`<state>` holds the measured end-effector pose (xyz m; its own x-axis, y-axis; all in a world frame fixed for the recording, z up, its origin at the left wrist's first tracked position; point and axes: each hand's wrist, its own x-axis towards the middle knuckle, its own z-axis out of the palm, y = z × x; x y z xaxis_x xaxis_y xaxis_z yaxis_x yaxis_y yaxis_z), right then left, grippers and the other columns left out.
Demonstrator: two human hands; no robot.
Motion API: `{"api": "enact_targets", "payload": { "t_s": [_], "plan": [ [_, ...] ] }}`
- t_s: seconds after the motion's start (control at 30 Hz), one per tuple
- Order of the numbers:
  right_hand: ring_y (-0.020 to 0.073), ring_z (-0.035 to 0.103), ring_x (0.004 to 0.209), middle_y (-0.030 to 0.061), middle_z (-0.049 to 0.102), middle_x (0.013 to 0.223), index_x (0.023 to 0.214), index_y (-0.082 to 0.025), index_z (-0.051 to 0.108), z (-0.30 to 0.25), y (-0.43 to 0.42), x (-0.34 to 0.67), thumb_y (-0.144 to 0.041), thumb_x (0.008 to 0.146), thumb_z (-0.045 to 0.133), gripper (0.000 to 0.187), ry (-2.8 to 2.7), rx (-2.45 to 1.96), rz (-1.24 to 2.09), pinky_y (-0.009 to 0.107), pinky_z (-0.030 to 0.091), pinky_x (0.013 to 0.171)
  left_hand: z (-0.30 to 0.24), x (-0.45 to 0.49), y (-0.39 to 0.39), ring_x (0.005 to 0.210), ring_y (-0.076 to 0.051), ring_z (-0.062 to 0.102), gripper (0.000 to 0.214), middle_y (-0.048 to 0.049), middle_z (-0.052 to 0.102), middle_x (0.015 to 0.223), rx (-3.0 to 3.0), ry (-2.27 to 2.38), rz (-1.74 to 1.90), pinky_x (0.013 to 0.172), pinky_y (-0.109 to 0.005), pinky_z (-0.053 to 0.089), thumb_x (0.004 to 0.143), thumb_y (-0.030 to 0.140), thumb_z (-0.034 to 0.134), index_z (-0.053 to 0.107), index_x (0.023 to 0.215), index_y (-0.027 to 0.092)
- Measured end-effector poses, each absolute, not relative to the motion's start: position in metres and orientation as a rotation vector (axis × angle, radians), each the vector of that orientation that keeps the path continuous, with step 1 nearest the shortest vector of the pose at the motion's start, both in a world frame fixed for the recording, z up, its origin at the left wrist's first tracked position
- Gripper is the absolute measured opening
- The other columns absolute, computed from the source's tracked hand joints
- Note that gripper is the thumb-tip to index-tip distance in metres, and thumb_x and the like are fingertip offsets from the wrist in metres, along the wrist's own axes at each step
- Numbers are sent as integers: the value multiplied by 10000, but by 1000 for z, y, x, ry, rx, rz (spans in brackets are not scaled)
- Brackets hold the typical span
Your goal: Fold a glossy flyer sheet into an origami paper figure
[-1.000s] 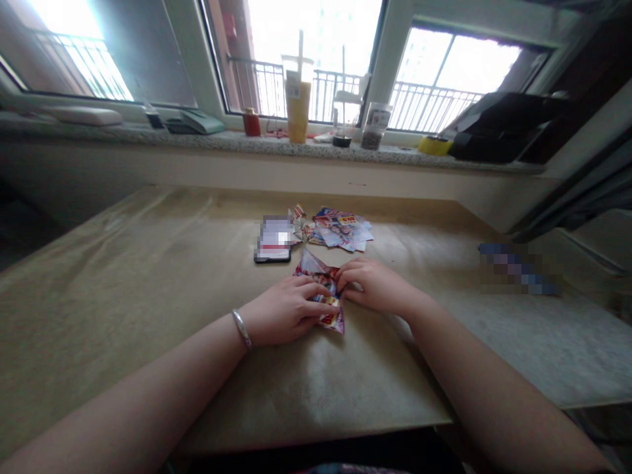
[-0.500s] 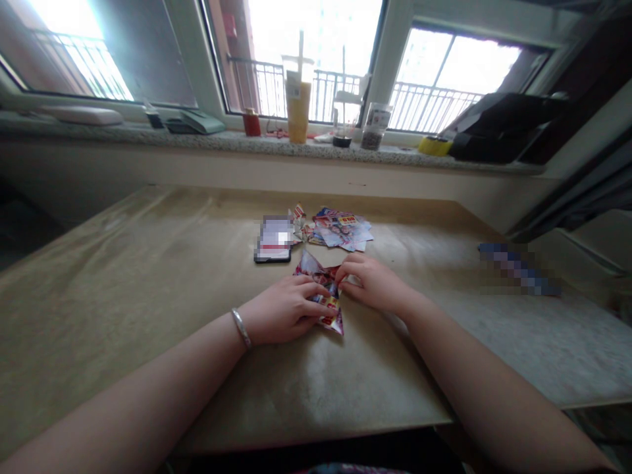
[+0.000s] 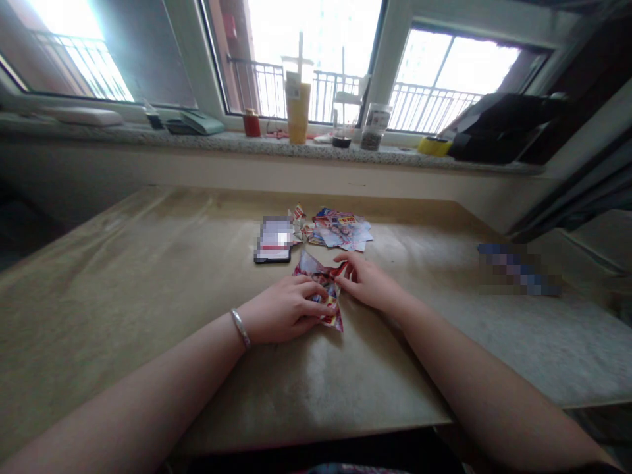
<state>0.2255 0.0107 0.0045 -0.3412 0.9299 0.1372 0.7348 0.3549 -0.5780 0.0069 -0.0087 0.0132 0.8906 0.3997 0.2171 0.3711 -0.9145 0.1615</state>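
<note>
A colourful printed sheet of paper (image 3: 312,264), partly folded, lies on the table in front of me, with pointed corners at its top and bottom. My left hand (image 3: 291,308) holds it down from the left, its bent fingers resting across the print. At the right edge, my right hand (image 3: 363,280) pinches a raised red flap between thumb and fingers. Part of the sheet is hidden beneath my left fingers. A silver bangle (image 3: 240,327) circles my left wrist.
Beyond my hands lie a phone (image 3: 274,240) with a blurred screen, folded paper pieces (image 3: 302,227) and a pile of printed sheets (image 3: 344,230). A blurred blue item (image 3: 516,268) is at the right. Cups, including a tall yellow drink (image 3: 297,108), line the windowsill (image 3: 207,140).
My right hand has shifted slightly, its fingers opening a little around the flap, which now shows more red. My left hand stays nearly in place on the paper.
</note>
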Motion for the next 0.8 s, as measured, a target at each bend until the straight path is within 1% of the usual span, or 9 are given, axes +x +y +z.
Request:
{"api": "enact_targets", "payload": {
  "t_s": [0.07, 0.2, 0.3, 0.43, 0.5, 0.63, 0.8],
  "plan": [
    [131, 553, 643, -16, 592, 720, 1120, -205, 501, 5, 11, 225, -301, 830, 533, 307, -2163, -1462, 620, 243, 404, 596, 13, 7, -9, 994, -213, 525, 275, -57, 591, 1065, 2937, 601, 382, 900, -390, 422, 917, 310, 455, 609, 1145, 312],
    [124, 539, 618, -25, 582, 686, 1059, -203, 519, 4, 12, 225, -321, 846, 514, 243, -2130, -1478, 641, 231, 379, 569, 14, 7, -9, 984, -208, 529, 276, -57, 588, 1069, 2925, 600, 383, 892, -377, 425, 916, 311, 458, 606, 1148, 310],
    [123, 533, 608, -25, 573, 662, 1053, -203, 532, 3, 14, 225, -282, 831, 526, 236, -2111, -1507, 627, 228, 375, 567, 13, 7, -8, 997, -213, 524, 290, -66, 584, 1085, 2928, 629, 359, 904, -382, 422, 913, 309, 460, 589, 1172, 296],
    [125, 549, 622, -13, 587, 680, 1106, -200, 519, 0, 16, 226, -189, 789, 533, 318, -2066, -1524, 587, 232, 390, 587, 14, 8, -9, 1046, -238, 510, 333, -88, 569, 1133, 2935, 678, 325, 929, -408, 416, 900, 330, 480, 557, 1215, 254],
    [124, 551, 607, -17, 587, 673, 1152, -198, 496, -2, 16, 227, -177, 775, 538, 380, -2043, -1514, 598, 232, 389, 574, 14, 7, -10, 1052, -240, 511, 338, -88, 566, 1143, 2934, 682, 320, 931, -411, 418, 893, 329, 491, 556, 1217, 254],
    [120, 522, 540, -42, 547, 605, 1208, -185, 459, -4, 17, 227, -238, 769, 568, 456, -2026, -1466, 643, 232, 368, 519, 14, 7, -10, 1037, -237, 519, 334, -89, 566, 1134, 2936, 673, 341, 916, -409, 428, 883, 332, 506, 564, 1204, 258],
    [113, 504, 509, -60, 511, 575, 1198, -167, 460, -6, 18, 227, -253, 752, 592, 473, -2021, -1424, 700, 226, 350, 478, 14, 7, -9, 1028, -236, 520, 326, -87, 570, 1118, 2937, 656, 369, 908, -410, 432, 867, 332, 526, 577, 1181, 259]
  ]
}}
